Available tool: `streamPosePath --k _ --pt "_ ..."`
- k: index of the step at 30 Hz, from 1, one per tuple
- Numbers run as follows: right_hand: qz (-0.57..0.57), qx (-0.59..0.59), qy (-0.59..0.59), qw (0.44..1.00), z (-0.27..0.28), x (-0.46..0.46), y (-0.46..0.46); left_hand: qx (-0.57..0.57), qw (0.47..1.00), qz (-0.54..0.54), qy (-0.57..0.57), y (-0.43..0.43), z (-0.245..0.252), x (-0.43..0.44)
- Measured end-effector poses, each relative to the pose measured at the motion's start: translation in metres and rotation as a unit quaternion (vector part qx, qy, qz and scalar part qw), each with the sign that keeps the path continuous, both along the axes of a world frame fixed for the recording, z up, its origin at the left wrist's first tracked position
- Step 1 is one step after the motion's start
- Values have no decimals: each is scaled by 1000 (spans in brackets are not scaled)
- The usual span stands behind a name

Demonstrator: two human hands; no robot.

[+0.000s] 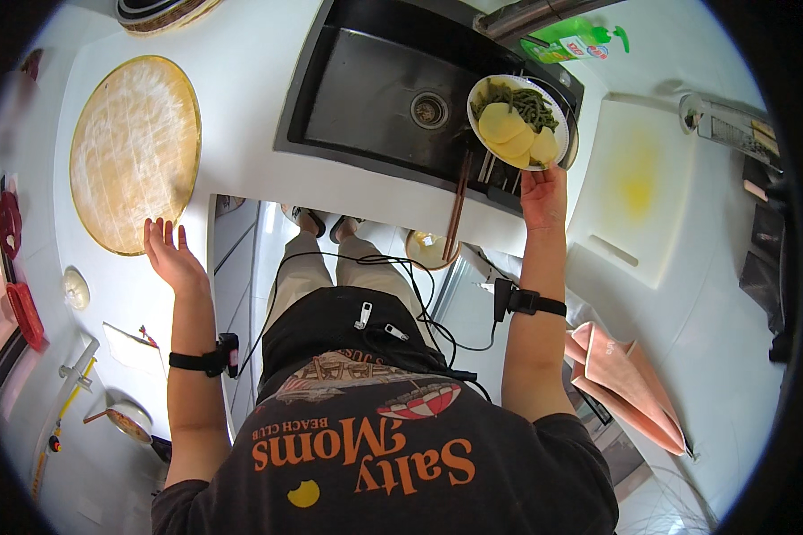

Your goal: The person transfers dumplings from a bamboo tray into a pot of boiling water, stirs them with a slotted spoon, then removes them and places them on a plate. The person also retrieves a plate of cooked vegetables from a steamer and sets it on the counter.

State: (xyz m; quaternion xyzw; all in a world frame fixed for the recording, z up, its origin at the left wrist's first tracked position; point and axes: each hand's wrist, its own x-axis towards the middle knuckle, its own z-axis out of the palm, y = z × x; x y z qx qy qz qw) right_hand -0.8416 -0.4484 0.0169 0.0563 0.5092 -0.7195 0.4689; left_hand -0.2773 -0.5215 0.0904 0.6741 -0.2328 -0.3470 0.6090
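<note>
My right hand [544, 200] grips the near rim of a white plate [561, 148], held over the right end of the black sink [368, 87]. On the plate lie several pale yellow slices [506, 134], which look like potato, and a pile of cut green beans [532, 107]. My left hand [177, 257] is empty, palm up with fingers apart. Its fingertips are at the lower edge of a round board [134, 150] dusted with white powder; whether they touch it I cannot tell. A pair of wooden chopsticks [458, 204] juts over the sink's front edge.
A green pump bottle [572, 41] stands behind the sink near the faucet [528, 17]. Right of it lies a white cutting board [632, 194] with a yellow stain. A pink towel [622, 381] hangs at the right. Black cables [388, 259] hang across my front between both wrists.
</note>
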Motion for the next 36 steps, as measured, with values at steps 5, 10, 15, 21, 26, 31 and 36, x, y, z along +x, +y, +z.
streamPosePath --k 5,10,15,21,26,31,36 --pt "25 -8 4 1000 2 -3 -4 -3 1000 0 2 6 0 0" --pt "22 -4 7 1000 3 -2 -8 -6 1000 -3 -3 10 1 1" --pt "23 8 -1 1000 6 -2 -11 -7 1000 -4 2 15 1 -1" --pt "34 7 8 999 8 -2 -10 -7 1000 -1 5 19 1 -5" --pt "38 10 6 999 8 -4 -9 -2 1000 0 11 26 -1 -7" --pt "41 12 10 999 9 -5 -8 2 1000 1 5 31 -1 -9" --pt "42 12 15 999 13 -6 -7 1 1000 3 7 35 0 -12"
